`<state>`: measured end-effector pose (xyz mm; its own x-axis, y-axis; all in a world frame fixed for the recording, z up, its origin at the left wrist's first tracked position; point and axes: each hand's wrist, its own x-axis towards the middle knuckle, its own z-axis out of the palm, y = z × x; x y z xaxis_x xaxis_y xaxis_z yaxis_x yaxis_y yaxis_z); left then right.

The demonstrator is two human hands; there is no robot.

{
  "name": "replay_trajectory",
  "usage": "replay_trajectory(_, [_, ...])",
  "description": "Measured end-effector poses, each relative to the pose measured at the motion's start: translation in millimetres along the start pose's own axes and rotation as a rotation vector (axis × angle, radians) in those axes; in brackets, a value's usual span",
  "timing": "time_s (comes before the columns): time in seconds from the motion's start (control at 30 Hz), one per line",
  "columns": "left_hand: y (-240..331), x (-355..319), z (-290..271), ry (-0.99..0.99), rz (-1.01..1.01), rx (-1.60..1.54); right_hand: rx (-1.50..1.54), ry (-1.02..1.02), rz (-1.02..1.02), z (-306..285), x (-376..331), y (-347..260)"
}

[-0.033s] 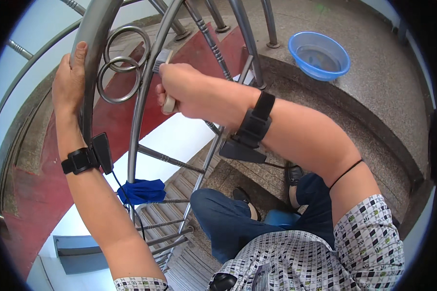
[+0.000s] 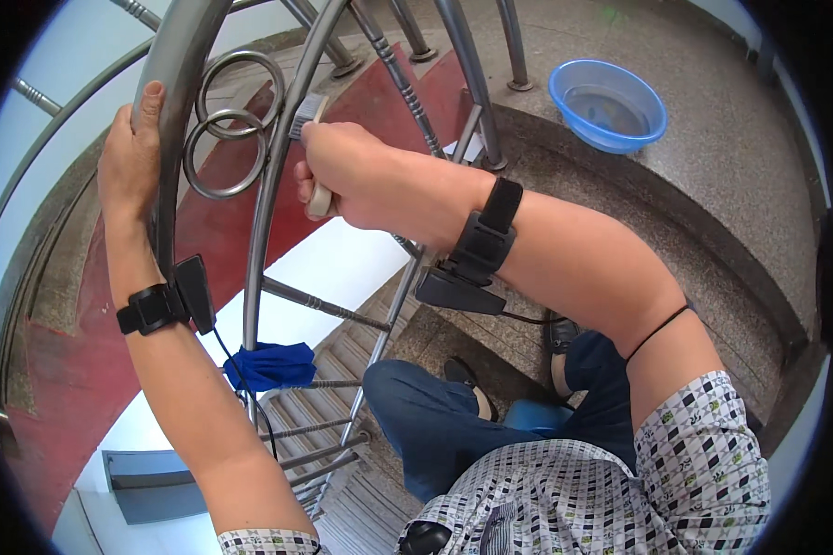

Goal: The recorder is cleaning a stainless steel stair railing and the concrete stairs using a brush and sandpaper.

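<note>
At the upper left, my left hand [image 2: 130,162] is wrapped round the thick metal handrail [image 2: 190,46], with the thumb lying on top. My right hand [image 2: 342,171] is closed round a scrub brush [image 2: 317,199] with a cream handle and grey bristles. The bristles point toward the slimmer metal bar [image 2: 267,199] beside the handrail and look to be at or touching it. Two linked metal rings [image 2: 224,190] fill the gap between handrail and bar, just left of the brush. My right fingers are partly hidden behind the hand.
A blue cloth [image 2: 273,365] hangs on the railing's lower part. On the landing at the upper right stands a light blue basin [image 2: 611,139] with some water in it. Stone steps [image 2: 703,250] curve round on the right, and a small blue object [image 2: 537,416] lies near my legs.
</note>
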<state>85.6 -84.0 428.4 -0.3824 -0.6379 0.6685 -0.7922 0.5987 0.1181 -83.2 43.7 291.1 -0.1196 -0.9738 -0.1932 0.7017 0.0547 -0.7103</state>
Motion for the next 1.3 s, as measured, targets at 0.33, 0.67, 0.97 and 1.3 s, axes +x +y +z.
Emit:
replay_trajectory(0.33, [0,-1,3,0.001,0.003,-0.030,0.030,0.041,-0.100,-17,54,-51])
replay_trajectory(0.67, [8,-7,-3,-0.020,-0.049,0.011,-0.046,0.059,-0.064,-17,0,-50])
replay_trajectory(0.97, [9,-7,0,0.024,-0.026,-0.019,-0.098,0.086,-0.155,-17,38,-73])
replay_trajectory(1.3, [6,-2,0,0.004,-0.026,0.049,-0.280,0.054,-0.140,-50,36,-105])
